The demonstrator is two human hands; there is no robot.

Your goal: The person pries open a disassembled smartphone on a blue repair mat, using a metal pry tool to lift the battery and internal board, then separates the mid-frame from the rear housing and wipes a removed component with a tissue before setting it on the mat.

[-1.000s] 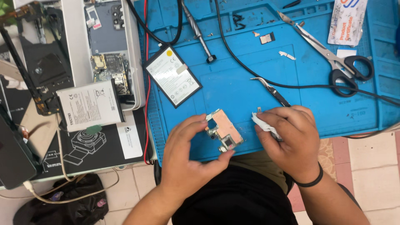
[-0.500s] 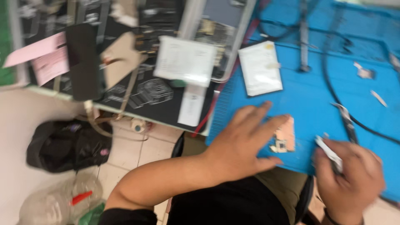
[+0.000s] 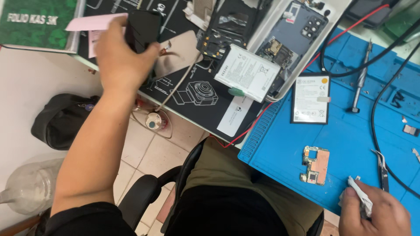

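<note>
My left hand (image 3: 120,54) reaches far left and grips a black box-shaped object (image 3: 142,30) on the dark work mat (image 3: 210,111). My right hand (image 3: 372,214) sits at the lower right, closed around a small crumpled white wipe (image 3: 361,199). A small phone circuit board (image 3: 315,165) lies loose on the blue silicone mat (image 3: 280,148), just left of my right hand and untouched. Tweezers (image 3: 381,168) lie beside it on the right.
A black-framed battery (image 3: 310,98) and a screwdriver (image 3: 359,83) lie on the blue mat. A white battery (image 3: 247,72) and an opened phone (image 3: 295,35) rest in a white tray. Black cables cross the right side. A bag (image 3: 61,120) and plastic jar (image 3: 28,188) are on the floor.
My left hand let go of the circuit board, which now lies on the blue mat, and swung left to grasp the black object. The view turned left. My right hand kept the wipe.
</note>
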